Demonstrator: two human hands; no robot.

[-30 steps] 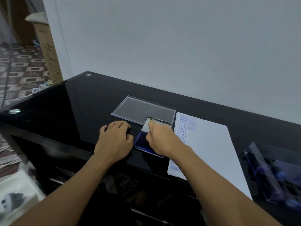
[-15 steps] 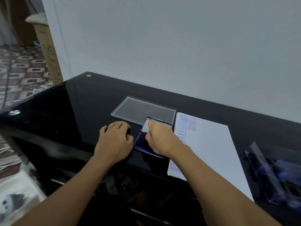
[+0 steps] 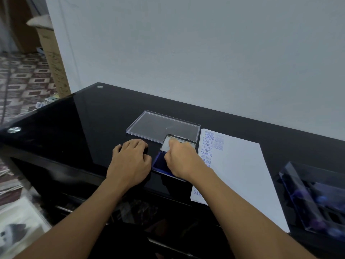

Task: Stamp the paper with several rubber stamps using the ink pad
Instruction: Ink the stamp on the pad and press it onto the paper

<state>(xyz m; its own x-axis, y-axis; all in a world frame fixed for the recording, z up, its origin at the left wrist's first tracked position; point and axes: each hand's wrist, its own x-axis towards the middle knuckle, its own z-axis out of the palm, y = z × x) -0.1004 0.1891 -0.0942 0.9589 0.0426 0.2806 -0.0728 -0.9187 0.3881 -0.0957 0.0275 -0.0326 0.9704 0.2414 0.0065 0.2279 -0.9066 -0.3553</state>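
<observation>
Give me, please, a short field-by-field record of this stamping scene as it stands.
surface: black glass table
ink pad: open, blue pad showing, lid raised at its far end
right hand: fingers curled, over the ink pad; any stamp in it is hidden
left hand: rests on the table, left of the ink pad
paper: right of the ink pad; blue AMENDED, SAMPLE and AIR MAIL prints along its left edge
clear tray: flat, behind the ink pad
clear case: far right, contents blurred
</observation>
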